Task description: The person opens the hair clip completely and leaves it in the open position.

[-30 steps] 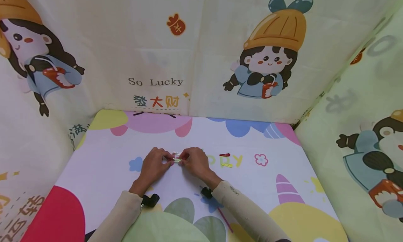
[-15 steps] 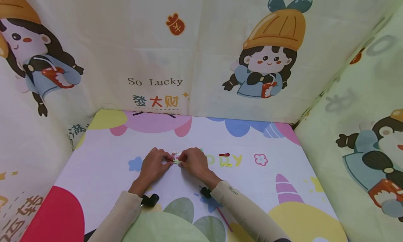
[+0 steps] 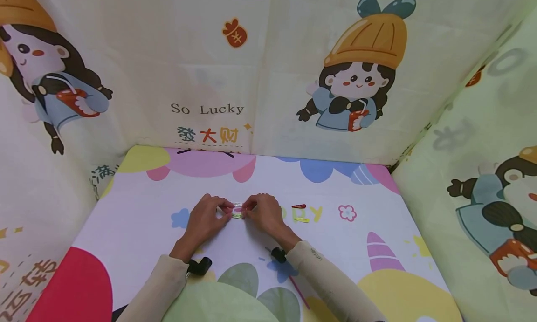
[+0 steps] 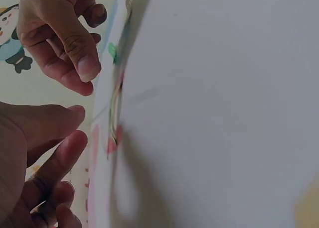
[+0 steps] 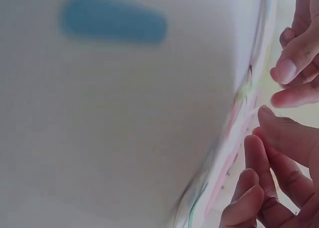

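Two small hair clips lie one behind the other on the printed tabletop: a green hair clip [image 3: 237, 215] in front and a whitish hair clip [image 3: 237, 204] behind. My left hand [image 3: 206, 215] is at their left ends and my right hand [image 3: 265, 214] at their right ends. In the left wrist view the green hair clip [image 4: 114, 116] rests on the surface, and the left hand's [image 4: 35, 143] thumb and index finger are apart with nothing between them. The right wrist view shows the right hand [image 5: 279, 173] with fingers loosely bent and no clip visible in them.
To the right lie a red hair clip [image 3: 299, 206] and a yellow hair clip [image 3: 301, 220]. The tabletop [image 3: 335, 252] carries colourful prints. Cloth walls [image 3: 272, 79] with cartoon figures enclose its back and sides.
Both hands were pinching the green hair clip at its ends. Now their fingers have come off it, the right hand has shifted slightly right, and more of both clips shows between them.
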Available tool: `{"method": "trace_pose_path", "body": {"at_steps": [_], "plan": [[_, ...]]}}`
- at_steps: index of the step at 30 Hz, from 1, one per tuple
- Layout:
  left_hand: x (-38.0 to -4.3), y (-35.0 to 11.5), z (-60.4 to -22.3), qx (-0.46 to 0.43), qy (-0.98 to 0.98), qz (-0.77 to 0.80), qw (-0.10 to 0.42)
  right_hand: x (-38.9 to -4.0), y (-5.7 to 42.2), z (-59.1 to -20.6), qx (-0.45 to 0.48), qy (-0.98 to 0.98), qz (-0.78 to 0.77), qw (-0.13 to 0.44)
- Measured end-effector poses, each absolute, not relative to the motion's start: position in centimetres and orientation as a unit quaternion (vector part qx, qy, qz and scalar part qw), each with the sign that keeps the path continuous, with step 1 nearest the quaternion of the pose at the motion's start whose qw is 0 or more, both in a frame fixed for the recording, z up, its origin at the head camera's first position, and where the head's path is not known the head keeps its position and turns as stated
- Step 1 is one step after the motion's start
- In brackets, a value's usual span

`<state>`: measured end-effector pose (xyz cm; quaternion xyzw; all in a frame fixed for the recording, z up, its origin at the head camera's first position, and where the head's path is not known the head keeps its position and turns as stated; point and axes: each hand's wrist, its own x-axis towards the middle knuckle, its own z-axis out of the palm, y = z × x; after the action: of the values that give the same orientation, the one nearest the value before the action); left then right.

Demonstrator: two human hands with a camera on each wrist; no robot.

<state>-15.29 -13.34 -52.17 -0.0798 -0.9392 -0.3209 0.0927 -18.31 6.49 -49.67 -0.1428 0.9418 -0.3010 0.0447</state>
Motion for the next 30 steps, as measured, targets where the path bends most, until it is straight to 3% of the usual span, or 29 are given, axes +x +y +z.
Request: {"method": "trace_pose_path", "body": {"at_steps": [21,30], "plan": [[-17.4,-9.3,-50.6,-0.092,-0.927,-0.353,0.083,-20.5,11.3,-49.0,-0.057,0.939,-0.339,0.004],[-18.5,-7.4,-50.8,-0.079,-0.942,-0.320,0.060,-21.5,12.4,-49.2,-0.028,0.942,-0.333,0.026]]}}
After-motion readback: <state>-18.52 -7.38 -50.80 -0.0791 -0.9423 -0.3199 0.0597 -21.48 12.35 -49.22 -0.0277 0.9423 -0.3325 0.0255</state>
